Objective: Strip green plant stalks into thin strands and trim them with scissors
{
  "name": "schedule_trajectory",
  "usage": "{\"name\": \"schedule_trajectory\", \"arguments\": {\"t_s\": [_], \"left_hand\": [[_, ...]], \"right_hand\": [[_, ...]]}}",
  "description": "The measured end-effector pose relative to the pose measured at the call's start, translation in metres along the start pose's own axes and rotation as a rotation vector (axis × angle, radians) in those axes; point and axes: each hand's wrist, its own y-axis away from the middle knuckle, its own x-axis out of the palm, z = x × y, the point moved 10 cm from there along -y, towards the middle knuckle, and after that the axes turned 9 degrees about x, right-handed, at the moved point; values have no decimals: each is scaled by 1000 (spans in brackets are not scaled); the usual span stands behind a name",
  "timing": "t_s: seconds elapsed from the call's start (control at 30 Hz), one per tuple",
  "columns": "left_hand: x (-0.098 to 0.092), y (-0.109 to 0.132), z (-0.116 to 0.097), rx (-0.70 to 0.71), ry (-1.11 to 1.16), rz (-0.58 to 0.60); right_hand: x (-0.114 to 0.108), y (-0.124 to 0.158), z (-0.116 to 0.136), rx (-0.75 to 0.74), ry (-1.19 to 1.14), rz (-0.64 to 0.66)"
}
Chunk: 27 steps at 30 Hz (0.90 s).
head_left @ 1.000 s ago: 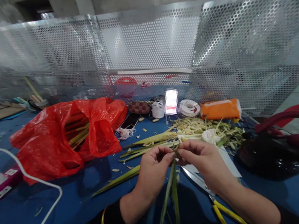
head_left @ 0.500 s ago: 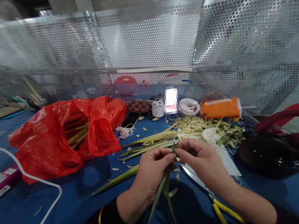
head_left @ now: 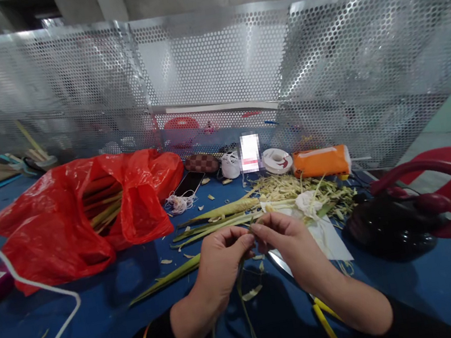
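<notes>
My left hand (head_left: 224, 258) pinches a narrow green leaf (head_left: 242, 299) between thumb and bent fingers, and the strip hangs below toward the table. Fingertip to fingertip with it, my right hand (head_left: 292, 241) grips the leaf's upper end; most of that end is hidden by the fingers. Partly covered by my right hand and forearm lie scissors with yellow handles (head_left: 327, 328). Just beyond my hands are long pale-green stalks (head_left: 228, 210), and a pointed green leaf (head_left: 168, 278) lies left of my left hand.
A red plastic bag (head_left: 56, 220) holding long stalks stands left, near a white cable (head_left: 65, 331). Leaf scraps (head_left: 333, 194) and white paper (head_left: 332, 237) lie right of centre. A dark kettle (head_left: 391, 228) stands right. Behind are a tape roll (head_left: 277, 160), an orange packet (head_left: 322, 162) and a perforated metal screen (head_left: 212, 67).
The view has shifted slightly right. My hands stay together at the leaf; the hanging leaf pieces have moved, and less of them shows below my left hand.
</notes>
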Motion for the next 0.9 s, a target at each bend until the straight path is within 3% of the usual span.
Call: {"name": "schedule_trajectory", "arguments": {"t_s": [0.23, 0.47, 0.67, 0.9], "left_hand": [[9, 4, 8, -58, 96, 60], [2, 1, 11, -73, -9, 34], [8, 3, 10, -103, 19, 68], [3, 0, 5, -107, -82, 78]], "right_hand": [[8, -6, -34, 281, -319, 150], [2, -6, -5, -4, -48, 43], [-4, -8, -1, -10, -56, 44], [-19, -10, 18, -79, 79, -59]]}}
